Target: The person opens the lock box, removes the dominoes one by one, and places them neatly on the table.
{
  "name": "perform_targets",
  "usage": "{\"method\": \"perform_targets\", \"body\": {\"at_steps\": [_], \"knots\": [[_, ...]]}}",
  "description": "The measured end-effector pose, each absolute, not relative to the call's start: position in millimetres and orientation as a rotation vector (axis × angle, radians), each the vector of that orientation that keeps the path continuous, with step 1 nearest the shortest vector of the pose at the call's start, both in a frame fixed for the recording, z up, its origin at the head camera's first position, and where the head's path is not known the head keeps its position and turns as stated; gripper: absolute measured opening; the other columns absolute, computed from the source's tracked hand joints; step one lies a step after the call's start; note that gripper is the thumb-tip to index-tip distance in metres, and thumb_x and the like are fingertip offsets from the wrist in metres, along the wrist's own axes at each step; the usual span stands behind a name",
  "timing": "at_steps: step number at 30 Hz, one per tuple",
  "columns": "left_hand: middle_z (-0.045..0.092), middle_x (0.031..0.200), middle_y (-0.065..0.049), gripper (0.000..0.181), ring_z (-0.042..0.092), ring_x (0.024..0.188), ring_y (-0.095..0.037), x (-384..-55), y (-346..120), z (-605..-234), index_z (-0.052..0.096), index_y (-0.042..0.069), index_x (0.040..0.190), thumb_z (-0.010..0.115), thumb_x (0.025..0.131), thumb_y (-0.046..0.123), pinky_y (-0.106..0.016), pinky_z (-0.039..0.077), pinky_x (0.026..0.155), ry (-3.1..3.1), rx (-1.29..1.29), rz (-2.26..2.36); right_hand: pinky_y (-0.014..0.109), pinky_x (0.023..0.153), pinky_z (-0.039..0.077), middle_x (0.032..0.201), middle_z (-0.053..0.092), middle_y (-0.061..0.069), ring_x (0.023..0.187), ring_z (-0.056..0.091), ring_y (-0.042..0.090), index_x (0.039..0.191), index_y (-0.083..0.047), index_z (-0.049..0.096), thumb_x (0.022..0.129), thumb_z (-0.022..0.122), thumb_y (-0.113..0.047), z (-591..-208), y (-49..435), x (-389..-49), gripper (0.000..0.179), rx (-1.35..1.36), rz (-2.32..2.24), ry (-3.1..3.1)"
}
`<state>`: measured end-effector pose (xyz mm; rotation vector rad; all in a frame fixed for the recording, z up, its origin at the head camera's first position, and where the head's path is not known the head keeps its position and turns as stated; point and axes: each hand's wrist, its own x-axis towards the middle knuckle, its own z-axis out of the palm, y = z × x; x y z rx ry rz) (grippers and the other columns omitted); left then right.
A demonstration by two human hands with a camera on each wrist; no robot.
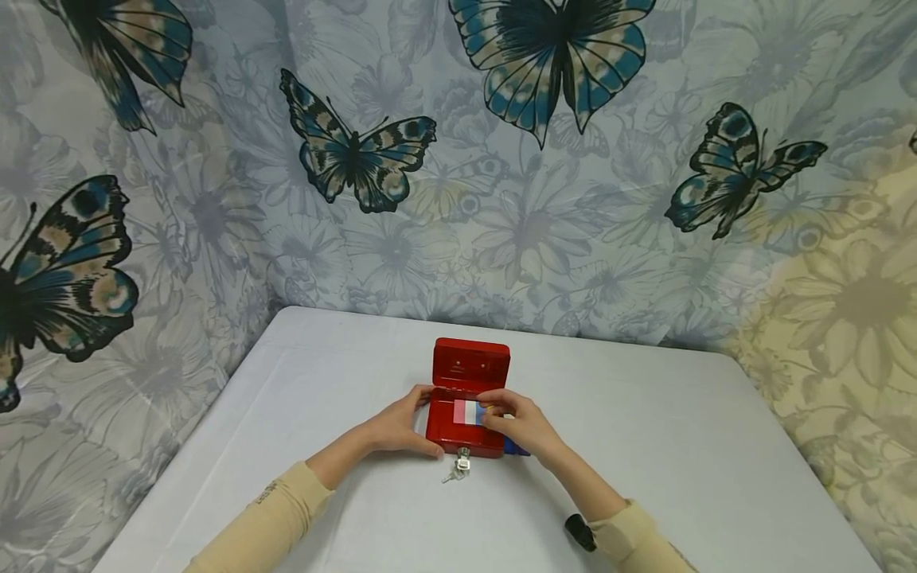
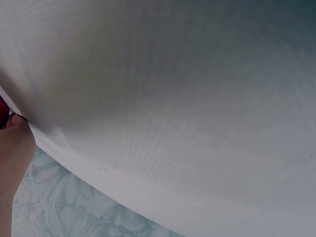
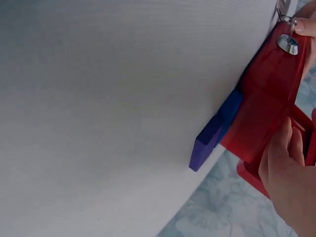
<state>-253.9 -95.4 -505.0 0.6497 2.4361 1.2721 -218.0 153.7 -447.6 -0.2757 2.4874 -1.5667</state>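
A red metal cash box (image 1: 466, 436) stands on the white table, its lid (image 1: 470, 364) raised at the back. My left hand (image 1: 401, 422) grips the box's left side, thumb at the front corner and fingers towards the back. Inside, a pink block (image 1: 458, 411), a white block (image 1: 470, 412) and a light blue block (image 1: 480, 414) lie side by side. Over the box's right part, my right hand (image 1: 521, 423) pinches a small block, mostly hidden, with a yellowish bit between finger and thumb. Keys (image 1: 457, 471) hang from the lock (image 3: 287, 44) at the front.
Against the box's right side lie a blue block (image 3: 229, 108) and a purple block (image 3: 206, 143). White cloth covers the table (image 1: 645, 446). Behind it hangs a pale flowered backdrop (image 1: 530, 231) with large butterflies. A black wrist device (image 1: 579, 532) sits at my right cuff.
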Motion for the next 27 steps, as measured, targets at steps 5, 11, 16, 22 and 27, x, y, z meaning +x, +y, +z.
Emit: {"method": "perform_targets", "body": {"at_steps": [5, 11, 16, 22, 27], "knots": [[0.042, 0.146, -0.008, 0.102, 0.038, 0.136, -0.026, -253, -95, -503, 0.029, 0.012, 0.146, 0.088, 0.067, 0.039, -0.049, 0.034, 0.110, 2.436, 0.643, 1.272, 0.037, 0.081, 0.055, 0.102, 0.067, 0.010, 0.094, 0.059, 0.024, 0.121, -0.002, 0.063, 0.092, 0.066, -0.009, -456, 152, -226, 0.030, -0.313, -1.548, 2.493], [0.042, 0.146, -0.009, 0.102, 0.038, 0.135, -0.026, -254, -95, -504, 0.029, 0.012, 0.146, 0.088, 0.067, 0.039, -0.049, 0.034, 0.110, 2.436, 0.651, 1.266, 0.037, 0.085, 0.055, 0.116, 0.066, 0.012, 0.101, 0.062, 0.025, 0.123, -0.005, 0.063, 0.091, 0.068, -0.015, -464, 150, -233, 0.033, -0.358, -1.527, 2.444], [0.041, 0.147, -0.009, 0.102, 0.038, 0.136, -0.027, -254, -96, -503, 0.029, 0.012, 0.146, 0.088, 0.067, 0.039, -0.049, 0.033, 0.111, 2.437, 0.651, 1.262, 0.041, 0.086, 0.055, 0.119, 0.065, 0.012, 0.107, 0.061, 0.029, 0.124, -0.004, 0.061, 0.091, 0.067, -0.015, -465, 146, -233, 0.035, -0.387, -1.459, 2.444], [0.041, 0.147, -0.009, 0.101, 0.037, 0.136, -0.026, -254, -96, -505, 0.029, 0.012, 0.146, 0.088, 0.068, 0.041, -0.049, 0.033, 0.111, 2.444, 0.652, 1.251, 0.046, 0.090, 0.053, 0.118, 0.065, 0.012, 0.108, 0.060, 0.031, 0.125, -0.003, 0.061, 0.090, 0.067, -0.014, -465, 140, -234, 0.036, -0.434, -1.364, 2.493], [0.041, 0.147, -0.008, 0.101, 0.038, 0.136, -0.026, -254, -96, -505, 0.029, 0.013, 0.146, 0.087, 0.068, 0.041, -0.048, 0.033, 0.111, 2.449, 0.663, 1.242, 0.050, 0.093, 0.050, 0.117, 0.065, 0.013, 0.108, 0.061, 0.032, 0.125, -0.005, 0.062, 0.090, 0.068, -0.014, -466, 136, -236, 0.036, -0.474, -1.308, 2.517]]}}
